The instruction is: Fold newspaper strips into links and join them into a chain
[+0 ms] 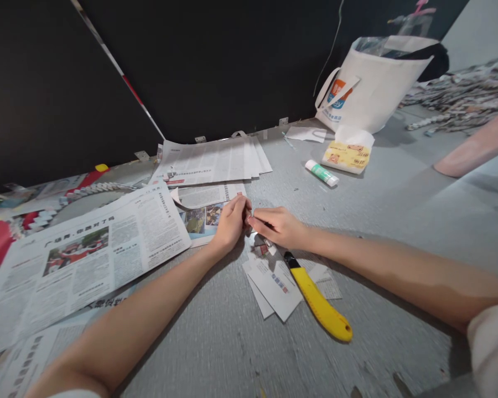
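Note:
My left hand (pixel 231 222) and my right hand (pixel 283 226) meet fingertip to fingertip just above the floor. Both are closed in a pinch, and whatever lies between the fingers is mostly hidden. Small folded bits of printed paper (pixel 269 247) show just below my right hand; whether they are held or lying there I cannot tell. Beneath them rest cut rectangles of newspaper (pixel 274 287), overlapping one another. A yellow-handled utility knife (pixel 321 304) lies slantwise over these pieces, its black end close under my right wrist.
Newspaper sheets (pixel 120 249) spread over the left side, with a stack (pixel 207 160) against the black wall (pixel 232 66). A glue stick (pixel 321 173), a tissue pack (pixel 346 155) and a white bag (pixel 373 83) stand at the back right. Folded-paper chains (pixel 460 94) lie beyond.

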Motion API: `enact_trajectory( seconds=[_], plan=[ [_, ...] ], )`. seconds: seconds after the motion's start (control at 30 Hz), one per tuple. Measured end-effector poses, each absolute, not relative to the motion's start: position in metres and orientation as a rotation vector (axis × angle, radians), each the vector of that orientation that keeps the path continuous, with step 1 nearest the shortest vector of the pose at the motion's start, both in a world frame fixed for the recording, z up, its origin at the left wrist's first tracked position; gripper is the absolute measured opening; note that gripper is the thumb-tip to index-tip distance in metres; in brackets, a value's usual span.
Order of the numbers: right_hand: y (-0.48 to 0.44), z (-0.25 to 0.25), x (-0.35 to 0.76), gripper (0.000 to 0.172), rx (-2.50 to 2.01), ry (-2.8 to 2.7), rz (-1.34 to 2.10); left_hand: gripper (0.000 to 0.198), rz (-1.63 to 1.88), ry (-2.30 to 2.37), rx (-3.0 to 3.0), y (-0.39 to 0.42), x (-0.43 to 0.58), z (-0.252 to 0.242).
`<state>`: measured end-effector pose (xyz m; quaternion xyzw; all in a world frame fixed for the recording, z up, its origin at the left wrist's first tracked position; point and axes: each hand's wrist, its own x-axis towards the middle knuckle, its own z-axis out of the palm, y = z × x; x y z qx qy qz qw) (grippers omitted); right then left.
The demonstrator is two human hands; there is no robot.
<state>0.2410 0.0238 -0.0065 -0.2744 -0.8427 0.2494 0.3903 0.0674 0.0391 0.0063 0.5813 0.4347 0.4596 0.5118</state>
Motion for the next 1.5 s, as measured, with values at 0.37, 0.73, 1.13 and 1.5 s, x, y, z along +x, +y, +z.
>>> enact_trajectory(
  seconds=[0.37, 0.73, 1.13, 1.5],
  plan=[
    [0.0216, -0.0041, 0.2421, 0.042, -0.743, -1.984, 0.665, 0.024, 0.946, 0.987, 1.604, 0.0407, 0.0669, 0.0062],
    [0.0200, -0.0029, 0.2420, 0.039, -0.727, -1.957, 0.654, 0.030, 0.991, 1.017, 1.599, 0.0403, 0.0673, 0.0029],
    [0.0198, 0.0012, 0.2409, 0.040, -0.742, -1.918, 0.630, 0.023, 0.928, 0.989, 1.603, 0.0396, 0.0662, 0.0025],
    [0.0216, -0.0017, 0.2396, 0.033, -0.620, -1.886, 0.503, 0.034, 0.998, 0.991, 1.617, 0.0415, 0.0668, -0.0005]
  ],
)
